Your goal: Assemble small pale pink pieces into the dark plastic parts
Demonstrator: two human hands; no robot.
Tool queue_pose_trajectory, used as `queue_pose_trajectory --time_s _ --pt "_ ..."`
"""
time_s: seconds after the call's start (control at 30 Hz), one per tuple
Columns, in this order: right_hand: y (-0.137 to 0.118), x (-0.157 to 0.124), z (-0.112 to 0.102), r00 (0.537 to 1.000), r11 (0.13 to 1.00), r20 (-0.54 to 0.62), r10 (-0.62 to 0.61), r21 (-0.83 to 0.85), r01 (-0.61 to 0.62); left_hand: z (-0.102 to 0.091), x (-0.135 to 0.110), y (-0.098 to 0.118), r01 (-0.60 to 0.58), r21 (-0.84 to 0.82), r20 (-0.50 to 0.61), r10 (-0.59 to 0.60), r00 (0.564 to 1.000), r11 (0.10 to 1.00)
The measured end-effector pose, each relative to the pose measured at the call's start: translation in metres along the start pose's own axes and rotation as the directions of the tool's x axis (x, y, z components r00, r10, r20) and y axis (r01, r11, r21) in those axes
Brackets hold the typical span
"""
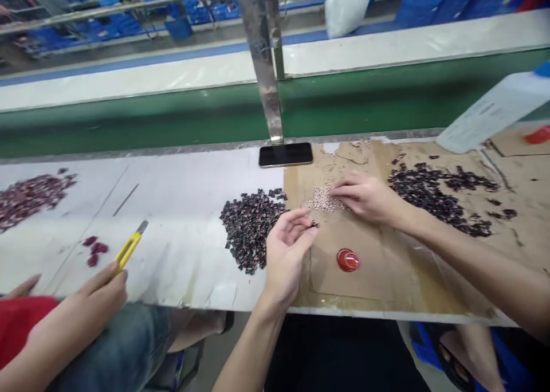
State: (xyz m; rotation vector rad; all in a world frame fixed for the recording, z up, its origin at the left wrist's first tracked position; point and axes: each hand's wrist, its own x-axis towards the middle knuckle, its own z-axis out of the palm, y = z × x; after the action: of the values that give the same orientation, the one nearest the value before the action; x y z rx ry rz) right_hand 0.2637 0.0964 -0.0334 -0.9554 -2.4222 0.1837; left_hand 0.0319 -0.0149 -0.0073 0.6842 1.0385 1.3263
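Note:
My left hand (286,254) is cupped above the cardboard sheet (387,277), with a small dark piece (315,223) at its fingertips. My right hand (365,197) rests its fingers against a small heap of pale granules (322,200). Dark chips lie in one pile (253,228) beside my left hand and another (438,197) beyond my right. A red domed cap (348,260) sits on the cardboard. At the left, a co-worker's hand (98,294) grips a yellow utility knife (129,249).
A black smartphone (286,155) lies at the bench's back edge. Maroon pieces (30,200) lie at the far left on the white surface (180,174). A green-sided conveyor (129,122) and a metal post (262,54) stand behind. A white container (494,111) stands at the right.

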Motion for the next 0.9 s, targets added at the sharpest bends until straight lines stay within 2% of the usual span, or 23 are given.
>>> queue_pose_trajectory --time_s 0.17,0.33,0.47,0.53,0.6,0.67,0.7,0.73,0.8,0.83,0.9 --pt "-0.005 0.0 -0.003 0.999 0.999 -0.001 0.035 -0.005 -0.035 -0.001 -0.01 0.0 -0.002 -0.025 0.037 0.002 0.999 1.0" --pt "-0.012 0.002 -0.008 0.995 0.995 -0.009 0.104 0.009 -0.104 -0.005 -0.012 0.0 -0.082 0.091 0.071 0.075 0.995 0.992" --pt "-0.027 -0.003 -0.025 0.972 0.975 -0.081 0.219 0.053 -0.215 -0.005 -0.014 0.003 -0.108 0.161 0.039 0.103 0.994 0.981" --pt "-0.043 -0.009 -0.035 0.94 0.944 -0.117 0.319 0.131 -0.304 -0.003 -0.017 0.005 -0.102 0.175 0.039 0.097 0.995 0.979" --pt "-0.062 -0.018 -0.042 0.868 0.837 -0.099 0.486 0.338 -0.43 0.0 -0.022 0.006 -0.129 0.204 0.061 0.119 0.991 0.97" --pt "-0.082 -0.027 -0.044 0.782 0.63 0.009 0.624 0.586 -0.51 0.005 -0.027 0.008 -0.216 0.274 0.111 0.192 0.975 0.937" --pt "-0.091 -0.031 -0.044 0.754 0.525 0.073 0.652 0.674 -0.519 0.008 -0.029 0.008 -0.273 0.321 0.149 0.236 0.96 0.907" --pt "-0.098 -0.035 -0.044 0.742 0.445 0.125 0.658 0.731 -0.518 0.01 -0.031 0.009 -0.335 0.367 0.191 0.282 0.94 0.868" --pt "-0.11 -0.041 -0.042 0.739 0.339 0.197 0.644 0.793 -0.507 0.013 -0.033 0.01 -0.456 0.432 0.275 0.368 0.888 0.778" --pt "-0.115 -0.043 -0.041 0.742 0.315 0.215 0.635 0.805 -0.503 0.014 -0.033 0.01 -0.507 0.448 0.309 0.405 0.86 0.736" --pt "-0.122 -0.042 -0.042 0.756 0.33 0.207 0.621 0.806 -0.491 0.013 -0.033 0.009 -0.588 0.471 0.363 0.463 0.809 0.658"
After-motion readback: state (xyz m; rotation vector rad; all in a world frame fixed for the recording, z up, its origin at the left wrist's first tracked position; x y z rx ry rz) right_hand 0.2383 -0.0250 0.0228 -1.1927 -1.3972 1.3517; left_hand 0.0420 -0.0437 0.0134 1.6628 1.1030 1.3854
